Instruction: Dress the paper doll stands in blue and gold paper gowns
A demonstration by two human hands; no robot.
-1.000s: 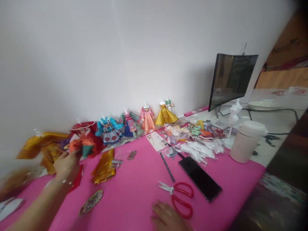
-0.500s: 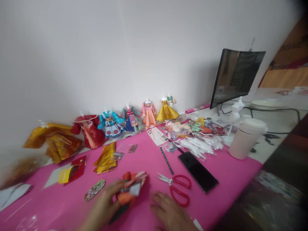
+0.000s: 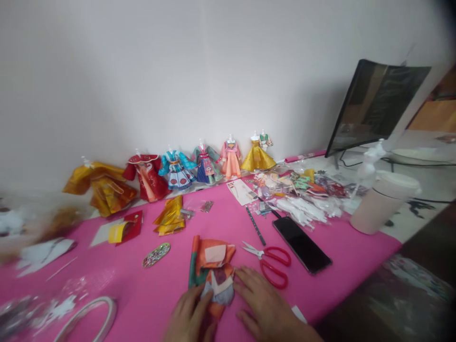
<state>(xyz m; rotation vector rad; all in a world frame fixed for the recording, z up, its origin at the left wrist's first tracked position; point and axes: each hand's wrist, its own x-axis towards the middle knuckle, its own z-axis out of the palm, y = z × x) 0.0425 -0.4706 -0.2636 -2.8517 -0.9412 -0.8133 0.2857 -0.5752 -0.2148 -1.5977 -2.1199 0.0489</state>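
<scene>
An orange and green folded paper garment [image 3: 211, 266] lies on the pink mat [image 3: 149, 294] near the front edge. My left hand [image 3: 188, 316] rests on its lower left corner, fingers over the paper. My right hand [image 3: 263, 308] lies flat beside its right edge, fingertips touching it. Red-handled scissors [image 3: 270, 263] lie just right of the garment, and a black phone [image 3: 302, 244] lies beyond them. Neither hand lifts the garment off the mat.
A row of small paper dresses on stands [image 3: 199, 166] lines the wall. Gold foil pieces [image 3: 171, 221], a patterned oval [image 3: 156, 255], a black pen [image 3: 255, 225], plastic packets [image 3: 302, 199], a white cup [image 3: 383, 202] and a monitor [image 3: 377, 107] stand around. A round hoop [image 3: 89, 316] lies front left.
My left hand brought the orange garment from the dresses at the back left down onto the mat in front of me. My right hand moved against it. The view shifted left.
</scene>
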